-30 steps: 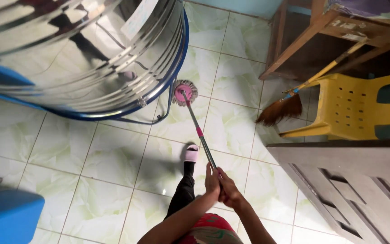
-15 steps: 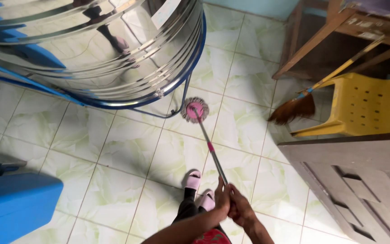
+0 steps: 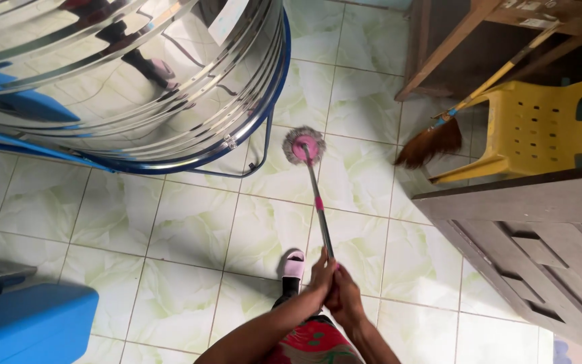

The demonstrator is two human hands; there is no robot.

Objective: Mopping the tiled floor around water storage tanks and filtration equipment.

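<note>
Mopping the tiled floor (image 3: pixel 190 222), left hand (image 3: pixel 319 275) and right hand (image 3: pixel 345 296) clenched on the mop handle (image 3: pixel 319 209), mop head (image 3: pixel 304 145) just beside the steel tank (image 3: pixel 122 81), needing a pull back next.

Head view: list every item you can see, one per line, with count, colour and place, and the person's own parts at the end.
Mop: one, pink head, metal handle, on floor centre.
Steel tank: one, shiny silver, blue rim, upper left.
Broom: one, brown bristles, yellow stick, upper right.
Plastic chair: one, yellow, right.
Wooden panel: one, grey-brown, lower right.
Blue container: one, lower left.
Floor tiles: pale green-white.
Foot in slipper: one, pinkish.
Left hand, right hand: both gripping mop handle.
</note>
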